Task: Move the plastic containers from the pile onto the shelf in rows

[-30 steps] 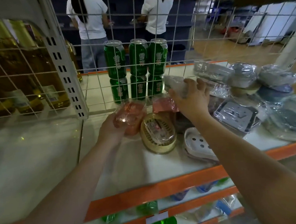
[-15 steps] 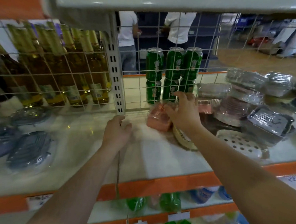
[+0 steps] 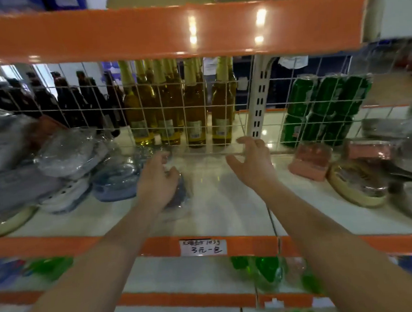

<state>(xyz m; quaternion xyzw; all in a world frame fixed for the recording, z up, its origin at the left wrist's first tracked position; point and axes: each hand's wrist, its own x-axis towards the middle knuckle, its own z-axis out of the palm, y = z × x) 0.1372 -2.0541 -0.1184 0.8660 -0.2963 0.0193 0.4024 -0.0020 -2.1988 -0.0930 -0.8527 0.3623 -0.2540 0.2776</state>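
On the white shelf, both hands have left the pink plastic container: left hand now curls on a dark wrapped container, right hand spread empty.

Bright, even indoor light here, and 2 columns of white glare spots sit on the glossy orange shelf beam at 12 o'clock, with a faint sheen on the pale shelf surface at centre. Motion blur smears nearly everything, worst at 3 and 9 o'clock where the wrapped containers and the green cans turn soft, while the amber bottles behind the wire grid read a bit sharper. Wide-angle distortion bows the beam and shelf edges toward the corners, and shadows are weak, just a soft dimness under the left hand.
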